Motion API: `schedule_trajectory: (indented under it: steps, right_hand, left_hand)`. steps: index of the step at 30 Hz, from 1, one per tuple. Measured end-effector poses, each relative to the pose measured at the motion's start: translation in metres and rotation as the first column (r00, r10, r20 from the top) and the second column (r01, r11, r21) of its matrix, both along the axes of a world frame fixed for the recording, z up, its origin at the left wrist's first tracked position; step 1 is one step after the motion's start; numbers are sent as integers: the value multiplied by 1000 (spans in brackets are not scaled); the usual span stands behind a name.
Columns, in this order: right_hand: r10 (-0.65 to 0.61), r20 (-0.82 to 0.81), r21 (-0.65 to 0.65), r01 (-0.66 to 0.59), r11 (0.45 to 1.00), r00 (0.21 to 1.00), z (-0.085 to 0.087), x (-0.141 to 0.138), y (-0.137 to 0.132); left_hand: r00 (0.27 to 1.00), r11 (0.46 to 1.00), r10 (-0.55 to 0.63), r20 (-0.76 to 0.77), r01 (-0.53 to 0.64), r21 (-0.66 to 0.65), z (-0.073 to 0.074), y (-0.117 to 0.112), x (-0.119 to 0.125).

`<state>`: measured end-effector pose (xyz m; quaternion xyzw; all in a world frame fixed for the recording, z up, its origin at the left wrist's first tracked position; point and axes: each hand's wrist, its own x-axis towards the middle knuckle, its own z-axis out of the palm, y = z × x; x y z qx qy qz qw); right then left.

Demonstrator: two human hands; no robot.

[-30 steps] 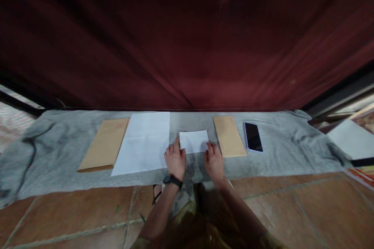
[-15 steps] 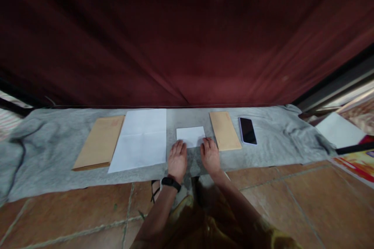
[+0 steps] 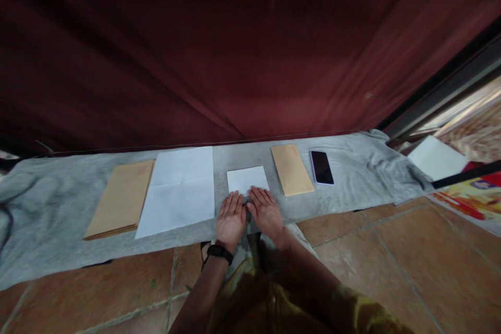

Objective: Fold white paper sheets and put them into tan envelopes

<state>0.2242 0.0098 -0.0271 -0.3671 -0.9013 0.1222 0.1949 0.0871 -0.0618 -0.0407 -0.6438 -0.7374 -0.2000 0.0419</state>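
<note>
A small folded sheet of white paper [image 3: 246, 178] lies flat on the grey cloth in front of me. My left hand [image 3: 230, 219], with a black band on its wrist, rests palm down with fingers stretched over the paper's near left edge. Beside it my right hand [image 3: 266, 211] lies flat, fingers extended across the near right part of the same paper. The thumbs nearly meet at the near edge. Some of the paper's near edge is hidden under the fingers.
Left of the paper lie larger white sheets [image 3: 178, 193] and a stack of brown envelopes [image 3: 119, 198]. On the right are a single brown envelope [image 3: 293, 169] and a phone [image 3: 322, 167]. Grey cloth [image 3: 360, 177] covers the narrow surface; a dark red curtain [image 3: 235, 62] hangs behind.
My right hand has moved left from the paper's right corner, closer to my left hand. Both hands now lie flatter on the paper's near edge. The view has turned slightly.
</note>
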Motion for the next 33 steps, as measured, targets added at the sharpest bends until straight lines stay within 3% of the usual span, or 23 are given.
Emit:
schedule_trajectory:
  steps: [9,13,17,19,33]
  right_hand:
    - [-121,-50,14,122,992,991,-7,29,8]
    - [-70,-99,-25,68,997,993,4,8,20]
    - [187,-84,-26,-190,981,979,12,-34,33]
    - [262,-48,-10,-262,965,964,11,-51,38]
    - [274,80,37,-278,960,958,-5,-72,73]
  left_hand:
    - [999,999,51,8,-51,12,4,-2,3]
    - [998,998,54,-43,-55,-14,5,-2,4]
    - [997,998,47,-55,-49,-38,6,-3,4]
    - [998,998,42,-38,-43,-42,6,-3,4]
    - [998,998,58,20,-58,3,11,-1,6]
